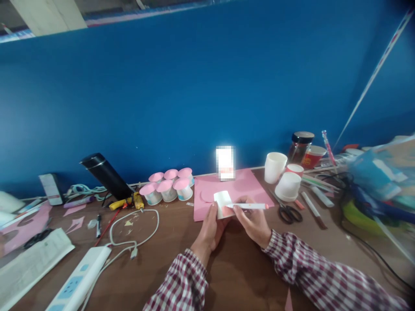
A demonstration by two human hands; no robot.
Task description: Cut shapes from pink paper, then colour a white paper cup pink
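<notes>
My left hand [209, 233] is closed around what looks like a small white paper cup [221, 198], with a patch of orange colour on its lower side. In my right hand [254, 222] is a white marker [251, 206] with an orange end, held almost level. Its left tip meets or nearly meets the orange patch. Both hands are above the near edge of a pink paper sheet [256, 185]. A pink paper disc [207, 196] lies on that sheet, just beyond my left hand.
Several pink-topped cups [167, 190] stand left of the sheet. On the right are white cups [275, 167], black scissors [289, 214] and a dark-lidded jar [301, 149]. A black flask [106, 177], a white cable [134, 248] and a power strip [79, 280] occupy the left.
</notes>
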